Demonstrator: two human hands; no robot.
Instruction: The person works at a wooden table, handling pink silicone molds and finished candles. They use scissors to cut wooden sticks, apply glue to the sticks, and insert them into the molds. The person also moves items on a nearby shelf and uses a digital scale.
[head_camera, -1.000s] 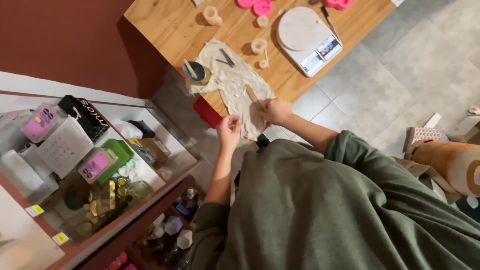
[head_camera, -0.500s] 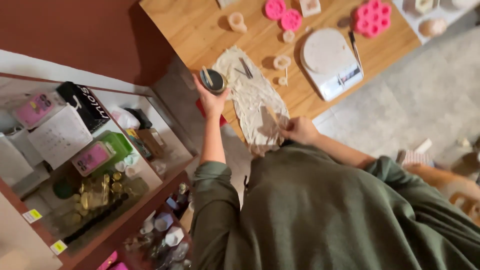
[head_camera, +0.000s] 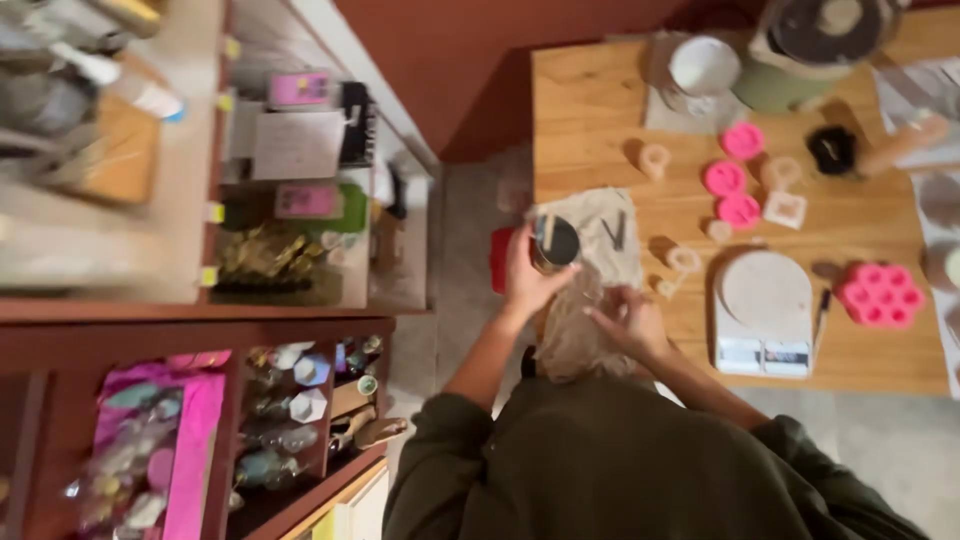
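Note:
My left hand (head_camera: 527, 283) grips a small round dark tin (head_camera: 553, 242) at the near left corner of the wooden table (head_camera: 600, 120). My right hand (head_camera: 628, 318) rests with its fingers pressed on a crumpled beige cloth (head_camera: 600, 225) that lies over the table's edge. Two thin dark tools (head_camera: 615, 232) lie on the cloth just past the tin. The view is blurred, so I cannot make out whether the right hand pinches the cloth or only touches it.
A white kitchen scale (head_camera: 765, 312) sits right of my hands, with pink moulds (head_camera: 880, 293) and small pale rings (head_camera: 684, 260) around it. A white cup (head_camera: 703, 66) and a green pot (head_camera: 815, 45) stand at the far end. Cluttered shelves (head_camera: 290, 200) fill the left.
The camera has swung, so the table now sits upper right. My left hand stays on the tin. My right hand has shifted further onto the cloth.

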